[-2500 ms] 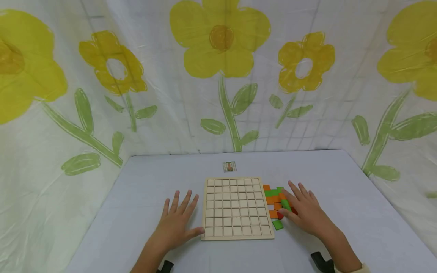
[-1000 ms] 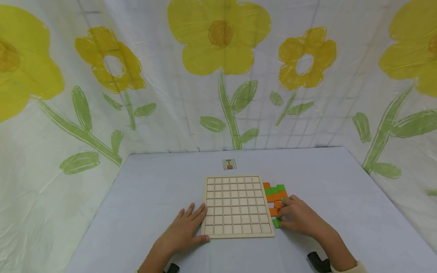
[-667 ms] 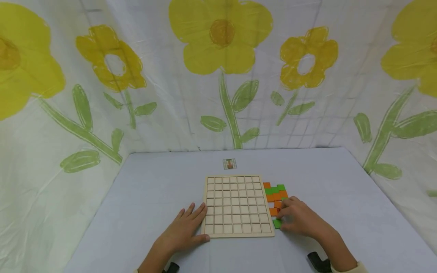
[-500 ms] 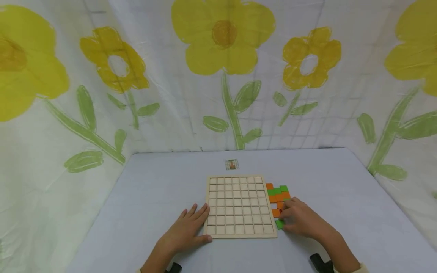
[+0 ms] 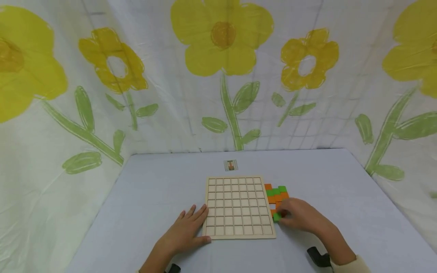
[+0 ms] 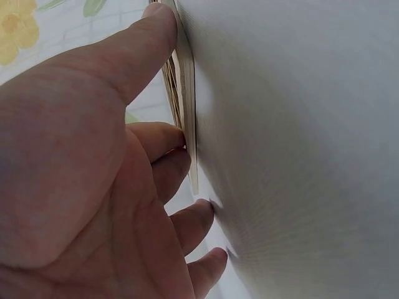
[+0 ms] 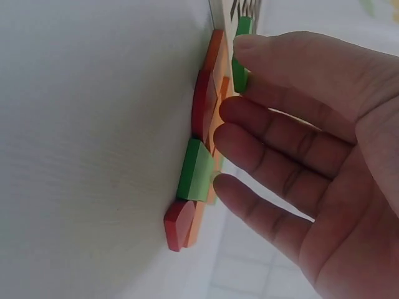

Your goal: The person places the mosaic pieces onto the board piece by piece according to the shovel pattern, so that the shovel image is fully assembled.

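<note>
A wooden grid board (image 5: 239, 237) lies on the white table. My left hand (image 5: 184, 231) rests at its lower left side, fingers spread, with the thumb at the near corner. The left wrist view shows the thumb (image 6: 146, 47) and a fingertip touching the board's edge. Beyond the board's right side, my right hand (image 5: 300, 216) pinches a green tile (image 7: 242, 59) between thumb and index finger. The tile is raised above the other pieces. Below it lie orange tiles, a red piece (image 7: 202, 106) and another green tile (image 7: 196, 171); the hand partly hides this group in the head view.
A small picture card (image 5: 230, 165) lies behind the board. More orange tiles (image 5: 281, 196) and green tiles (image 5: 282, 189) sit against the board's right edge. Black wrist devices (image 5: 319, 258) sit below the hands. A flower-printed curtain (image 5: 164, 113) stands around the table.
The left hand came to rest against the board. The right hand lowered to the pieces, took the green tile nearest me and lifted it off the table.
</note>
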### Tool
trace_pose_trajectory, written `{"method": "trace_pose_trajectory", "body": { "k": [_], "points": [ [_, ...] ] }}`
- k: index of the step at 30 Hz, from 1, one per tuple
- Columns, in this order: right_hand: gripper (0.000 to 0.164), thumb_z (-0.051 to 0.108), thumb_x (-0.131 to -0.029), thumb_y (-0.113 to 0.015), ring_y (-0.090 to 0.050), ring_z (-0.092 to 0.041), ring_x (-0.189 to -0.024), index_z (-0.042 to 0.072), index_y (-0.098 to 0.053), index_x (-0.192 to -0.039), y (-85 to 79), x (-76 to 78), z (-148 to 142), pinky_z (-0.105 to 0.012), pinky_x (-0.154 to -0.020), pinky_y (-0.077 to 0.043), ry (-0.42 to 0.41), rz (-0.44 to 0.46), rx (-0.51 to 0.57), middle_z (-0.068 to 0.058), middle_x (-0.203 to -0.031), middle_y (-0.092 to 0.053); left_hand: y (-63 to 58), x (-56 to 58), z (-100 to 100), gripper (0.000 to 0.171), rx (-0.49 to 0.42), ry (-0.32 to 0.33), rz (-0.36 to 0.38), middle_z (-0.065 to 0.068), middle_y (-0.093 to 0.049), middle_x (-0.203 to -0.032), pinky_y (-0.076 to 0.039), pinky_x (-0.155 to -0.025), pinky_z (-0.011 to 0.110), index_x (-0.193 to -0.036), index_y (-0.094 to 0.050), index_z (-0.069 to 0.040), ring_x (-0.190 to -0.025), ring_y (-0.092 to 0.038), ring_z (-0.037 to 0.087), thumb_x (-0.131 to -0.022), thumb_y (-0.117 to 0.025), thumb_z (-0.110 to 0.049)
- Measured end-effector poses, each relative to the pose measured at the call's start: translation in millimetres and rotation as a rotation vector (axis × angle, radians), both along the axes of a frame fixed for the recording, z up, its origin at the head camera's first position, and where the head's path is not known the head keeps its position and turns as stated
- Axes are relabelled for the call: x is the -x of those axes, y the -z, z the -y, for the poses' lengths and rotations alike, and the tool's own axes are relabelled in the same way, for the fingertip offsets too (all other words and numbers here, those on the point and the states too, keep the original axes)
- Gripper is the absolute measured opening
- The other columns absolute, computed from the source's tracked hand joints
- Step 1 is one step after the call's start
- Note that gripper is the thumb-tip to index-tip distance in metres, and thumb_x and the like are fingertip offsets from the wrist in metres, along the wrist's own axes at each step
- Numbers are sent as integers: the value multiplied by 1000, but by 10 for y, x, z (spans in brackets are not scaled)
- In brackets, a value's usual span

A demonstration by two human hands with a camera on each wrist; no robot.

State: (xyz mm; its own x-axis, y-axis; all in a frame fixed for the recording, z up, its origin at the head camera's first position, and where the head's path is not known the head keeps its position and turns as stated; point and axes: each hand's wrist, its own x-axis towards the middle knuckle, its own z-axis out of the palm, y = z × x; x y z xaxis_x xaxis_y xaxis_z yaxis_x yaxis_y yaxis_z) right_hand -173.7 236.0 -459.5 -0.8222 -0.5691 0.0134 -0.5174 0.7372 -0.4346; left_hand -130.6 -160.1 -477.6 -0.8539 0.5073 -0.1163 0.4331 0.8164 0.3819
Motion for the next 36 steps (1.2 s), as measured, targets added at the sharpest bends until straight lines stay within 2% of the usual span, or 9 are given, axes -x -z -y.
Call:
{"method": "trace_pose_trajectory", "body": {
  "k": [6,10,13,19,26,31,36],
  "points": [
    [12,14,-83,-82,-47,-6,-71,16,-72,-89,-37,67,35,-28,-63,-42,1,-12,6,16,-76,-53,7,0,-1,91,-2,-7,1,10,-30,-162,-21,-111,67,-155,-35,-4,-147,-23,43,-90,-64,-60],
    [15,15,-84,-82,-45,-6,-67,19,-68,-84,-22,146,57,-26,-59,-38,-11,-7,17,14,-71,-49,1,1,1,91,6,-9,0,9,-30,-162,-21,-112,66,-155,-35,-4,-147,-23,43,-90,-64,-59],
    [14,14,-85,-81,-46,-4,-66,20,-68,-83,-4,207,76,-25,-58,-40,-19,-3,29,15,-71,-51,3,7,6,90,8,-10,-2,9,-29,-162,-21,-112,66,-156,-34,-4,-147,-23,43,-90,-64,-59],
    [5,15,-89,-78,-48,-3,-66,15,-74,-92,-9,254,118,-25,-59,-44,-13,14,55,16,-75,-56,9,9,1,90,1,-10,1,9,-30,-162,-21,-111,66,-155,-35,-4,-147,-23,43,-90,-64,-58],
    [7,20,-90,-77,-51,-7,-74,15,-74,-95,-6,301,180,-28,-68,-46,2,-33,17,17,-83,-61,-13,-10,-10,91,-4,-4,-4,10,-31,-161,-22,-111,67,-155,-36,-4,-146,-24,43,-89,-65,-60],
    [13,18,-89,-78,-59,-11,-85,12,-74,-100,-1,352,222,-34,-77,-52,18,-42,11,10,-96,-67,-4,-12,-5,91,-7,2,-17,10,-31,-161,-23,-110,67,-155,-36,-3,-146,-25,44,-89,-64,-60],
    [16,21,-89,-78,-62,-13,-89,11,-74,-101,5,415,273,-36,-79,-53,20,-39,2,8,-96,-68,27,1,4,90,10,-2,-26,9,-31,-162,-23,-111,66,-155,-35,-4,-146,-25,43,-90,-64,-59]
  ]
}}
